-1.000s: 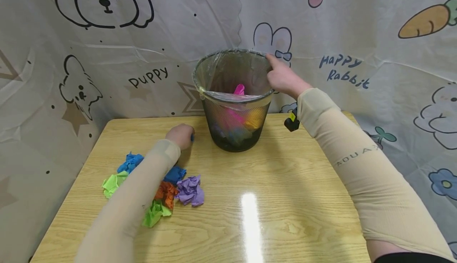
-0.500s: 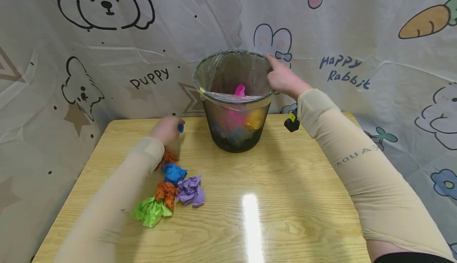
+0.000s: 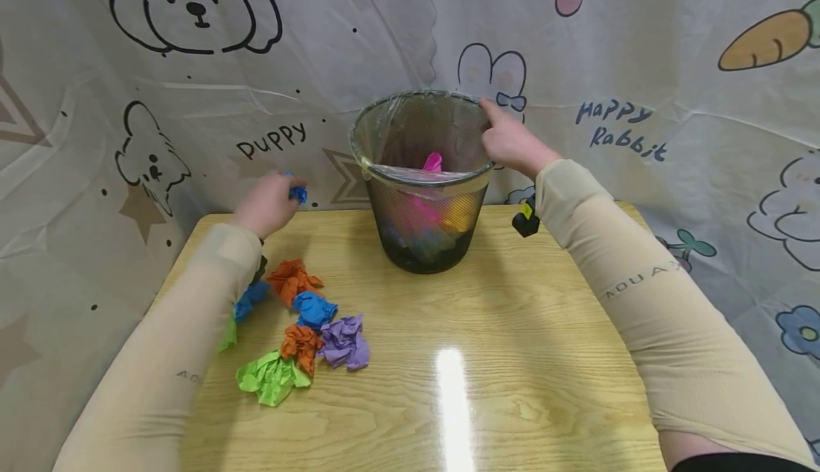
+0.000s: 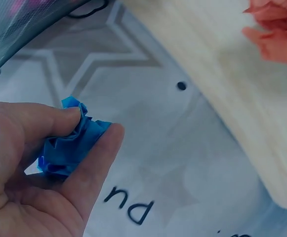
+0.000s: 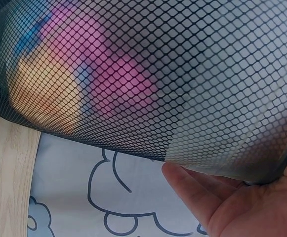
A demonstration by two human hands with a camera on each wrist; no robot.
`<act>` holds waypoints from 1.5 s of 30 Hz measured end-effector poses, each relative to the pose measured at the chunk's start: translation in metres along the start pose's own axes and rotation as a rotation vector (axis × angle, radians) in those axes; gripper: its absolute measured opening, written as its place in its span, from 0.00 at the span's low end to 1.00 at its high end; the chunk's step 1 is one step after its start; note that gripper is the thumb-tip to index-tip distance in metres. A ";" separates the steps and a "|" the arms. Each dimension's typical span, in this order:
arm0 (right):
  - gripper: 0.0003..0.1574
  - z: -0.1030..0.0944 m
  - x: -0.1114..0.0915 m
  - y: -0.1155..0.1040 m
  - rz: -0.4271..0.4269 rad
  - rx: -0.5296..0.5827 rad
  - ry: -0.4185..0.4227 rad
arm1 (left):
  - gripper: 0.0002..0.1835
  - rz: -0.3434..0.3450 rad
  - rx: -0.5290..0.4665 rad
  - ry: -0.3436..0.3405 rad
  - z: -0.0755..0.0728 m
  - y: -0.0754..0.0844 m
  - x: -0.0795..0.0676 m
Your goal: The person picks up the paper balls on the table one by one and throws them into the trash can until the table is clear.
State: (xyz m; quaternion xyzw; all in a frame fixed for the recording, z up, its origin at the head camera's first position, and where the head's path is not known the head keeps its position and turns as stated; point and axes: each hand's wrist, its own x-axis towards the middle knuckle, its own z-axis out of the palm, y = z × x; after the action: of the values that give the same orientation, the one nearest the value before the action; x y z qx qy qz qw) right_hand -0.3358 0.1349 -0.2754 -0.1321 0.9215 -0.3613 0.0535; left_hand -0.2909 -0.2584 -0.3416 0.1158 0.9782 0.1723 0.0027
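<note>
We note a crumpled blue paper ball (image 3: 297,193) (image 4: 69,143) pinched between thumb and fingers of the left hand (image 3: 265,203) (image 4: 34,168), raised above the table's (image 3: 512,329) rear left edge, left of the mesh wastebasket (image 3: 423,173) (image 5: 148,74). The right hand (image 3: 509,143) (image 5: 242,202) grips the basket's rim, fingers curled round it. Further paper balls (image 3: 301,329) lie on the table.

Home: cartoon curtain (image 3: 192,102), wooden table (image 3: 512,329).
</note>
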 end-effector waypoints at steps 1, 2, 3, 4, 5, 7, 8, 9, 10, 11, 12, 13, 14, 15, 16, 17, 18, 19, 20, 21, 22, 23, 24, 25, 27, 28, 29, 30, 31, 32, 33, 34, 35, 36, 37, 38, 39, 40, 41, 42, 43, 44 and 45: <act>0.46 0.000 0.000 0.000 -0.001 0.002 -0.001 | 0.23 -0.007 -0.007 0.008 -0.004 0.001 0.000; 0.46 0.000 0.000 0.000 -0.002 0.004 -0.002 | 0.24 -0.013 -0.007 0.020 -0.008 0.003 0.000; 0.46 0.000 0.000 0.000 -0.002 0.007 -0.002 | 0.24 -0.017 -0.010 0.032 -0.012 0.004 -0.001; 0.47 0.000 0.000 0.000 -0.002 0.009 -0.002 | 0.24 -0.018 -0.018 0.043 -0.016 0.006 -0.001; 0.47 0.000 0.000 0.000 -0.001 0.010 -0.002 | 0.24 -0.014 -0.023 0.055 -0.020 0.007 -0.001; 0.47 0.000 0.000 0.000 0.001 0.015 -0.001 | 0.24 -0.010 -0.036 0.082 -0.028 0.011 -0.001; 0.47 0.000 0.000 0.000 0.004 0.017 0.000 | 0.24 -0.007 -0.044 0.096 -0.032 0.014 -0.001; 0.47 0.000 0.000 0.000 0.005 0.017 0.002 | 0.24 -0.003 -0.052 0.109 -0.037 0.016 0.000; 0.47 0.000 0.000 0.000 0.007 0.016 0.003 | 0.24 0.003 -0.056 0.123 -0.041 0.019 0.000; 0.47 -0.001 0.001 0.000 0.007 0.015 0.004 | 0.24 0.009 -0.058 0.140 -0.045 0.021 0.001; 0.47 -0.001 0.001 0.001 0.006 0.016 0.003 | 0.24 0.012 -0.063 0.152 -0.050 0.024 0.002; 0.47 -0.001 0.001 0.001 0.006 0.016 0.003 | 0.24 0.017 -0.066 0.165 -0.054 0.026 0.003; 0.47 -0.001 0.001 0.001 0.007 0.016 0.002 | 0.24 0.022 -0.070 0.175 -0.057 0.029 0.004; 0.48 -0.001 0.001 0.001 0.005 0.017 0.001 | 0.24 0.027 -0.069 0.185 -0.060 0.031 0.005; 0.48 -0.001 0.001 0.001 0.005 0.018 0.000 | 0.24 0.033 -0.070 0.195 -0.063 0.034 0.006; 0.48 -0.001 0.000 0.001 0.002 0.018 0.000 | 0.24 0.036 -0.072 0.200 -0.066 0.037 0.007; 0.48 -0.001 0.000 0.000 0.001 0.018 -0.001 | 0.24 0.040 -0.076 0.203 -0.069 0.040 0.007; 0.48 -0.001 0.000 0.001 0.001 0.018 -0.001 | 0.24 0.044 -0.079 0.207 -0.070 0.043 0.008; 0.47 -0.001 0.000 0.001 0.002 0.017 -0.002 | 0.24 0.050 -0.082 0.213 -0.072 0.045 0.009; 0.47 -0.001 0.000 0.001 0.001 0.016 -0.001 | 0.23 0.058 -0.082 0.220 -0.074 0.048 0.009; 0.47 -0.001 0.000 0.001 0.002 0.016 0.000 | 0.23 0.065 -0.085 0.227 -0.076 0.052 0.010; 0.47 -0.001 0.000 0.001 0.003 0.016 0.000 | 0.23 0.071 -0.089 0.230 -0.077 0.055 0.011; 0.47 -0.001 0.000 0.001 0.006 0.017 -0.001 | 0.23 0.080 -0.092 0.235 -0.079 0.059 0.011; 0.47 -0.001 0.000 0.001 0.009 0.017 -0.002 | 0.23 0.089 -0.095 0.240 -0.080 0.063 0.012; 0.47 -0.001 0.000 0.001 0.010 0.017 -0.002 | 0.23 0.106 -0.093 0.246 -0.081 0.071 0.014; 0.47 -0.001 0.000 0.001 0.010 0.017 -0.002 | 0.23 0.113 -0.096 0.245 -0.082 0.077 0.015; 0.47 -0.001 0.000 0.001 0.010 0.017 -0.002 | 0.23 0.123 -0.100 0.244 -0.083 0.082 0.016; 0.47 -0.001 0.000 0.001 0.009 0.017 -0.002 | 0.23 0.134 -0.103 0.240 -0.083 0.087 0.017; 0.47 -0.001 0.000 0.001 0.009 0.016 -0.002 | 0.23 0.145 -0.105 0.236 -0.083 0.092 0.018; 0.47 -0.001 0.000 0.001 0.009 0.016 -0.001 | 0.23 0.156 -0.110 0.231 -0.083 0.098 0.019; 0.47 -0.001 0.000 0.001 0.009 0.015 0.000 | 0.23 0.172 -0.114 0.227 -0.083 0.103 0.020; 0.47 -0.002 0.000 0.001 0.009 0.015 0.000 | 0.23 0.186 -0.122 0.222 -0.083 0.108 0.021; 0.47 -0.002 0.000 0.001 0.008 0.014 0.000 | 0.22 0.202 -0.122 0.214 -0.083 0.113 0.023; 0.47 -0.002 0.000 0.001 0.009 0.014 0.001 | 0.22 0.217 -0.119 0.207 -0.082 0.117 0.024; 0.47 -0.002 0.000 0.001 0.011 0.014 0.001 | 0.22 0.233 -0.114 0.202 -0.082 0.122 0.026; 0.47 -0.001 0.000 0.000 0.011 0.016 0.001 | 0.22 0.246 -0.109 0.193 -0.081 0.126 0.028; 0.48 -0.001 0.000 0.000 0.012 0.019 0.001 | 0.22 0.258 -0.103 0.183 -0.080 0.131 0.029; 0.47 -0.001 0.000 0.000 0.012 0.021 0.000 | 0.22 0.268 -0.095 0.170 -0.079 0.135 0.031; 0.48 -0.001 0.000 0.000 0.012 0.023 0.000 | 0.22 0.279 -0.086 0.157 -0.078 0.138 0.033; 0.48 -0.001 -0.001 0.000 0.014 0.026 -0.001 | 0.22 0.287 -0.080 0.144 -0.077 0.142 0.035; 0.48 -0.001 -0.001 0.000 0.014 0.027 -0.002 | 0.22 0.296 -0.075 0.129 -0.075 0.145 0.037; 0.48 0.000 -0.001 0.000 0.012 0.029 -0.003 | 0.22 0.303 -0.071 0.116 -0.073 0.148 0.039; 0.48 0.000 -0.001 0.000 0.012 0.030 -0.004 | 0.22 0.314 -0.068 0.104 -0.072 0.151 0.041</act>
State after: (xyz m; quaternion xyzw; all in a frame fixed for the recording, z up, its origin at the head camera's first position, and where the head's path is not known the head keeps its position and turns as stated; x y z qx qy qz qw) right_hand -0.3347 0.1353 -0.2751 -0.1266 0.9167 -0.3744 0.0592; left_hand -0.3004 -0.1354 -0.2219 0.2577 0.9405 0.2097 -0.0711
